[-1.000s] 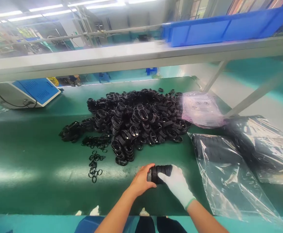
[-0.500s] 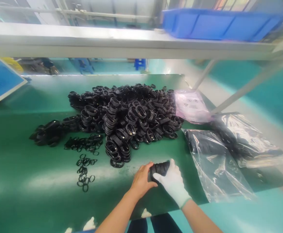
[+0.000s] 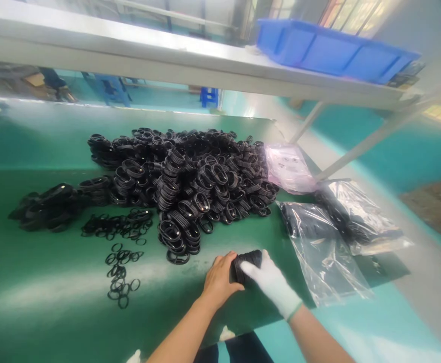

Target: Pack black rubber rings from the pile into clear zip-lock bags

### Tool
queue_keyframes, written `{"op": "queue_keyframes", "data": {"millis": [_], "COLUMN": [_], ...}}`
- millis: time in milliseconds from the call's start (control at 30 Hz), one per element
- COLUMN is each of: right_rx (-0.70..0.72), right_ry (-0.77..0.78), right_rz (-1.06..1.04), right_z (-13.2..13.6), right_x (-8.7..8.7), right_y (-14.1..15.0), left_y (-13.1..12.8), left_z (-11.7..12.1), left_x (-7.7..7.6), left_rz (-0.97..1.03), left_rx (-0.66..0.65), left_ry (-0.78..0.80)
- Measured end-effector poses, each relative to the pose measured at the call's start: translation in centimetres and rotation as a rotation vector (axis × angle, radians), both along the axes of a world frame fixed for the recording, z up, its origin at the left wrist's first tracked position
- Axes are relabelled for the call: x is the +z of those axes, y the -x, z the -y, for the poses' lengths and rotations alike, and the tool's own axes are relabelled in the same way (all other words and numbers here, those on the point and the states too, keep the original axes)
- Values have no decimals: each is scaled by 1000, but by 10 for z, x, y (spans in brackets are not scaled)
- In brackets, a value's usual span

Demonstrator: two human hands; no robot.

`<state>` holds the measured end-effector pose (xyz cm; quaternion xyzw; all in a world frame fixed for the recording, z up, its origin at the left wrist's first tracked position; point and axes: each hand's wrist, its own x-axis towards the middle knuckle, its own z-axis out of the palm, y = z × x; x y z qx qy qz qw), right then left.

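Observation:
Between my two hands is a row of black coiled cables (image 3: 251,258), pressed together side by side near the table's front edge. My bare left hand (image 3: 220,281) closes round the left end, thumb below and fingers above. From the right, my right hand (image 3: 272,283) in a white glove grips the other end, its thumb lying across the front. Beyond them spreads a large heap of black coiled cables (image 3: 205,181), some with shiny connectors. Small loose black rings (image 3: 120,282) lie to the left of my hands.
Clear plastic bags with black contents (image 3: 319,237) lie to the right on the green table (image 3: 46,267). Behind them is a pinkish plastic bag (image 3: 288,166). A shelf (image 3: 129,60) crosses above the table, carrying a blue bin (image 3: 334,50).
My head view has turned slightly and tilted, so the scene shifts left. Both hands keep hold of the coiled cables, with the gloved thumb a little higher across them.

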<state>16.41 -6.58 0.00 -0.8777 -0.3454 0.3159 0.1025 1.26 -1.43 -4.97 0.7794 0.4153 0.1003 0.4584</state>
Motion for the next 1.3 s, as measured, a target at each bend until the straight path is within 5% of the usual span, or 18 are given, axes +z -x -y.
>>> {"op": "queue_keyframes", "data": {"millis": [200, 633, 733, 800, 967, 1033, 1167, 1300], "right_rx": [-59, -96, -132, -215, -457, -559, -734, -594], "right_ry": [6, -106, -137, -190, -343, -358, -438, -487], "right_rz": [258, 383, 277, 178, -173, -264, -280, -199], "right_z": [2, -17, -19, -12, 53, 97, 186, 228], "right_x": [-20, -33, -23, -10, 40, 53, 40, -3], "right_y": [43, 45, 31, 17, -41, -71, -121, -151], "left_y": [-1, -9, -21, -32, -75, -108, -195, -256], "left_z": [0, 1, 4, 7, 18, 32, 83, 116], "left_x": [-1, -10, 1, 22, 93, 108, 89, 48], "left_rz": [19, -168, -197, -184, -30, 32, 85, -97], "left_rx": [-4, 41, 95, 56, -218, -260, -375, -424], "left_ry": [-34, -109, -175, -233, -171, -148, -409, -724]}}
